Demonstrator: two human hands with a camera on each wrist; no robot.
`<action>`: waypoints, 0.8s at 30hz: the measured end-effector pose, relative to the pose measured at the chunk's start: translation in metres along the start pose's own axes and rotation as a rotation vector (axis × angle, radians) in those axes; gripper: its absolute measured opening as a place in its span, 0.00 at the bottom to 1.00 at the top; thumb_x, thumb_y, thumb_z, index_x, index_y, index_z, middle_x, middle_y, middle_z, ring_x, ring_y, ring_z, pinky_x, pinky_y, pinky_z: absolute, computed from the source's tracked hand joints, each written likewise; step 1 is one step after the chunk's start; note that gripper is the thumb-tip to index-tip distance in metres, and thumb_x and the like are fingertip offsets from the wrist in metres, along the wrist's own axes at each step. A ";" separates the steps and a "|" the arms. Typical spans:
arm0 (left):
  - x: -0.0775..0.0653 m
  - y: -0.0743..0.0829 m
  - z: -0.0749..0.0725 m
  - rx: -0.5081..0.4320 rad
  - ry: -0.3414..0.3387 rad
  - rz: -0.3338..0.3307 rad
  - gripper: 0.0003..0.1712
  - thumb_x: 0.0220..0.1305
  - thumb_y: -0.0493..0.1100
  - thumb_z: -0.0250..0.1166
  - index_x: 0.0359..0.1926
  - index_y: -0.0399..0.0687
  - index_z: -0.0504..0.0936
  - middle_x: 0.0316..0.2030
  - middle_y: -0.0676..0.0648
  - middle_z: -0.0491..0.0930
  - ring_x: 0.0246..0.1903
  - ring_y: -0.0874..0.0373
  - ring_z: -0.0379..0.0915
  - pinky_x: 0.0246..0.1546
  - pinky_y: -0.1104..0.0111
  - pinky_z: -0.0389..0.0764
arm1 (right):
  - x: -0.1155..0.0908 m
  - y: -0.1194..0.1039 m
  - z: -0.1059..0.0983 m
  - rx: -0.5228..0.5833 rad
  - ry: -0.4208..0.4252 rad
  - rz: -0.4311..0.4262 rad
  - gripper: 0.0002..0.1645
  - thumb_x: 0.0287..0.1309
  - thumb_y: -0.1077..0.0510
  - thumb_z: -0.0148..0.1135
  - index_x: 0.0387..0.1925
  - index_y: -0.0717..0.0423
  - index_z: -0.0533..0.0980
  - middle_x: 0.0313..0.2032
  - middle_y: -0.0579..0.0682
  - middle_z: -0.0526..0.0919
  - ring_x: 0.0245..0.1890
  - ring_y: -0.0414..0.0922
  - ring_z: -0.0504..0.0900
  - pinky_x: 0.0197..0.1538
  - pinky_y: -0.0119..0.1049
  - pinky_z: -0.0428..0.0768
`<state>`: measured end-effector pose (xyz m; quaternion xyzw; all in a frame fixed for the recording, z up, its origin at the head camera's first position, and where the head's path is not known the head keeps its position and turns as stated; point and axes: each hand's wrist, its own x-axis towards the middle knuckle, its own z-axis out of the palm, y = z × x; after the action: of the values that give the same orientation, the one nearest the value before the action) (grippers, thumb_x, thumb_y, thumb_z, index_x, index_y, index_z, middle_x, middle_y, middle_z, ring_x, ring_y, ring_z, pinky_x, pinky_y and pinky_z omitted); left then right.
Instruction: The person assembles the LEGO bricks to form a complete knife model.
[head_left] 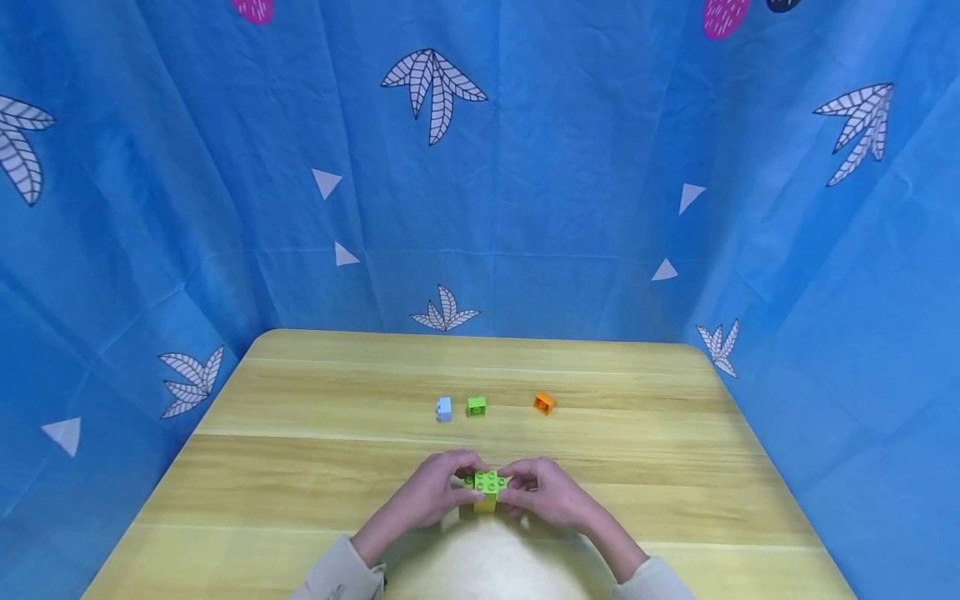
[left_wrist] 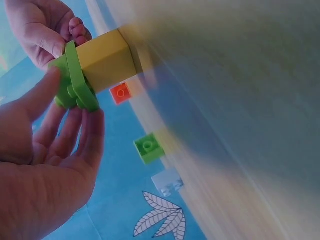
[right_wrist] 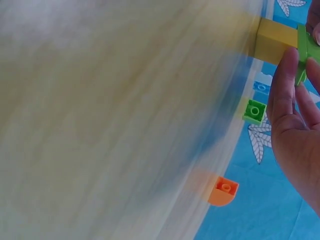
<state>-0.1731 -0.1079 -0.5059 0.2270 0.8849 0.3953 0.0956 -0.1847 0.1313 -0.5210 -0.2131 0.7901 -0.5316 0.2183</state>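
Note:
A small stack of toy bricks stands near the front of the table: a yellow block point(left_wrist: 106, 59) below, a thin green plate point(left_wrist: 76, 70) across it, and a light green studded brick point(head_left: 487, 481) on top. From the left, my left hand point(head_left: 435, 488) pinches the green pieces, thumb on the brick's side and fingertips at the plate's edge. My right hand point(head_left: 551, 493) holds their other side between thumb and fingers. Part of the green brick is covered by fingers in both wrist views.
Beyond the hands, a light blue brick point(head_left: 445, 409), a small green brick point(head_left: 477, 407) and an orange brick point(head_left: 545, 403) lie apart on the wooden table point(head_left: 337, 467). The green and orange ones show their hollow undersides. A blue patterned curtain point(head_left: 495, 208) surrounds the table's back and sides.

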 end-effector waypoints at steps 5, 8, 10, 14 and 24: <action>0.000 -0.001 0.000 -0.008 0.000 0.002 0.17 0.61 0.44 0.75 0.51 0.56 0.85 0.47 0.55 0.87 0.49 0.59 0.82 0.58 0.53 0.83 | 0.001 0.000 0.000 0.007 -0.001 0.003 0.25 0.66 0.62 0.67 0.61 0.70 0.75 0.38 0.58 0.87 0.34 0.54 0.88 0.40 0.42 0.90; 0.000 -0.001 0.000 -0.013 0.002 0.005 0.17 0.61 0.44 0.75 0.52 0.56 0.85 0.48 0.55 0.87 0.49 0.59 0.82 0.58 0.53 0.83 | 0.001 0.000 0.000 0.007 -0.002 0.004 0.25 0.66 0.62 0.67 0.62 0.70 0.75 0.38 0.58 0.87 0.33 0.54 0.88 0.40 0.41 0.90; 0.000 -0.002 0.000 -0.015 0.004 0.008 0.17 0.61 0.44 0.74 0.52 0.56 0.85 0.48 0.55 0.87 0.49 0.59 0.82 0.58 0.53 0.83 | 0.000 0.000 -0.001 0.009 -0.004 0.004 0.25 0.66 0.62 0.67 0.62 0.70 0.75 0.38 0.57 0.87 0.33 0.53 0.88 0.40 0.40 0.90; 0.001 -0.003 0.000 -0.019 0.007 0.015 0.18 0.61 0.45 0.74 0.52 0.55 0.85 0.48 0.55 0.87 0.49 0.59 0.82 0.57 0.55 0.83 | 0.000 -0.001 -0.001 0.005 -0.008 0.004 0.25 0.67 0.62 0.66 0.61 0.70 0.75 0.37 0.57 0.86 0.33 0.53 0.88 0.40 0.39 0.90; 0.000 -0.003 0.000 -0.026 0.010 0.008 0.18 0.61 0.44 0.75 0.53 0.55 0.85 0.47 0.55 0.87 0.48 0.61 0.81 0.56 0.58 0.84 | 0.002 0.000 0.000 -0.008 -0.020 0.022 0.24 0.68 0.61 0.65 0.61 0.68 0.75 0.38 0.57 0.85 0.33 0.50 0.88 0.40 0.37 0.90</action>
<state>-0.1746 -0.1097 -0.5084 0.2273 0.8793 0.4081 0.0927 -0.1861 0.1306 -0.5213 -0.2107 0.7922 -0.5240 0.2313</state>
